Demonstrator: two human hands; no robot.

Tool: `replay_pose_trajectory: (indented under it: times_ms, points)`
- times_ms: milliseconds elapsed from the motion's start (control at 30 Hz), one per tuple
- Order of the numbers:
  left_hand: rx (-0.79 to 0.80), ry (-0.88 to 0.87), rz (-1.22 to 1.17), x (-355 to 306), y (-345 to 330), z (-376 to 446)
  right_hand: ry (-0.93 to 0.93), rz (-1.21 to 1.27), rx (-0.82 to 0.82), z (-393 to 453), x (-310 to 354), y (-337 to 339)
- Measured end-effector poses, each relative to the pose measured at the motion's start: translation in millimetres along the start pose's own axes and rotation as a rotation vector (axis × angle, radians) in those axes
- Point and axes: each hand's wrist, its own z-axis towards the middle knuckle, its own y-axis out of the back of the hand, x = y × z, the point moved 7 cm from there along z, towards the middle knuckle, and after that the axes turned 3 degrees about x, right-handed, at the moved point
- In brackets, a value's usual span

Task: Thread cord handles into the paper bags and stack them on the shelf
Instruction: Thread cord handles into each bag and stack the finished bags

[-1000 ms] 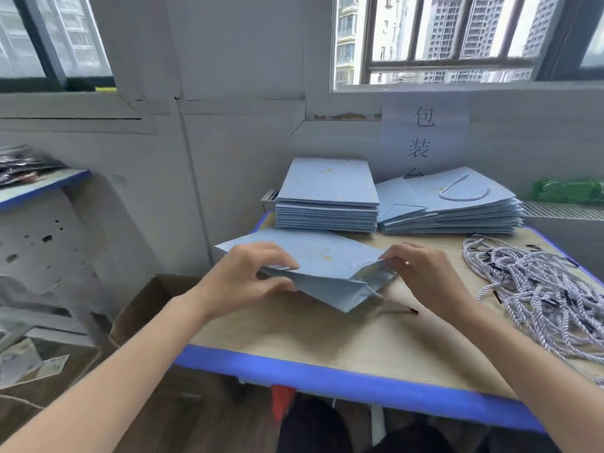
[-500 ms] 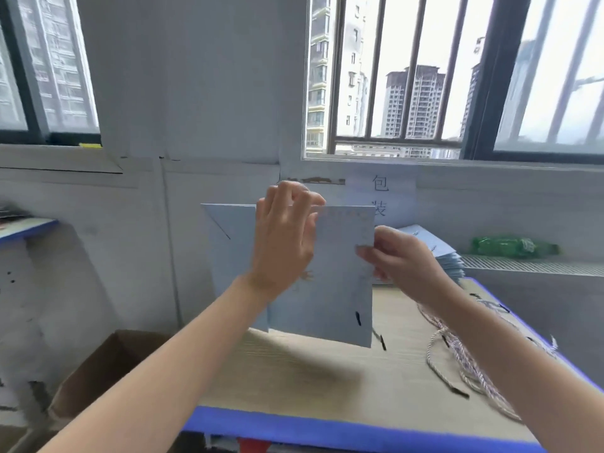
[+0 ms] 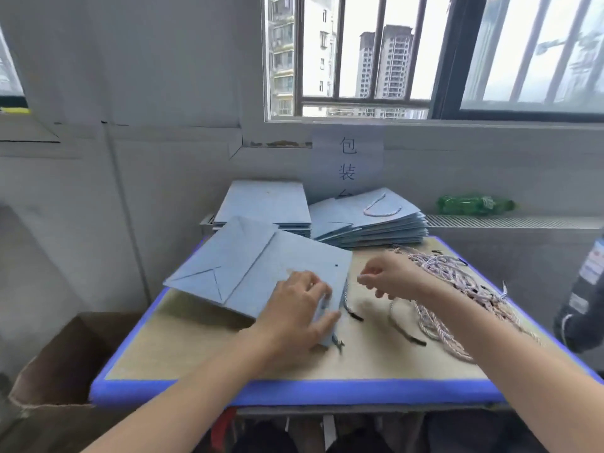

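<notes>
Blue paper bag (image 3: 261, 273) overhangs table edge (image 3: 294, 392).

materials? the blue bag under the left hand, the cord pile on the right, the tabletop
Flat light-blue bag: matte paper, seemingly, with crisp fold creases. Pile of white-and-purple cords: twisted textile rope; dark tips, material unclear. Table: tan wood-look top, possibly laminate, with a blue edge.
</notes>
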Motion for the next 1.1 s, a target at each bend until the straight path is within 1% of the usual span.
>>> replay_pose_trajectory:
  times_ms: [67, 133, 200, 300, 400, 500, 567, 600, 633, 733, 767, 833, 900, 967, 1000, 1100]
  points:
    - [0.003, 0.0, 0.02, -2, -4, 0, -0.002, -0.156, 0.032, -13, -8, 2]
    - [0.028, 0.021, 0.051, -1, -8, 0, -0.027, -0.292, 0.105, -25, -17, -1]
    - [0.046, 0.054, 0.112, 0, -11, -3, -0.036, -0.35, 0.14, -32, -22, -6]
    - [0.05, 0.102, 0.17, 3, -11, -9, 0.038, -0.303, 0.097, -34, -13, -13]
    - [0.076, 0.133, 0.148, 13, -10, -14, 0.098, -0.202, -0.012, -23, 4, -20]
    - [0.125, 0.166, 0.076, 31, -6, -15, 0.101, 0.036, -0.048, -4, 15, -34]
    - [0.168, 0.21, 0.02, 46, -3, -14, 0.098, 0.229, -0.018, 8, 21, -43]
    - [0.181, 0.229, 0.003, 52, -1, -14, 0.108, 0.278, 0.01, 13, 25, -47]
    - [0.188, 0.246, -0.002, 58, 1, -13, 0.13, 0.261, 0.033, 18, 29, -50]
    - [0.194, 0.269, 0.013, 67, 3, -8, 0.232, 0.002, 0.077, 28, 41, -54]
    - [0.193, 0.268, 0.016, 69, 2, -6, 0.265, -0.046, 0.068, 31, 44, -53]
    - [0.177, 0.253, 0.003, 71, 1, -3, 0.317, -0.022, -0.016, 35, 47, -49]
    - [0.143, 0.246, -0.041, 72, 0, -4, 0.346, 0.147, -0.119, 37, 50, -43]
    - [0.111, 0.263, -0.05, 73, -1, -8, 0.387, 0.296, -0.134, 38, 57, -43]
    - [0.108, 0.285, -0.024, 74, -2, -11, 0.423, 0.303, -0.12, 37, 62, -45]
    - [0.171, 0.358, 0.021, 78, -7, -16, 0.571, 0.169, -0.075, 29, 75, -61]
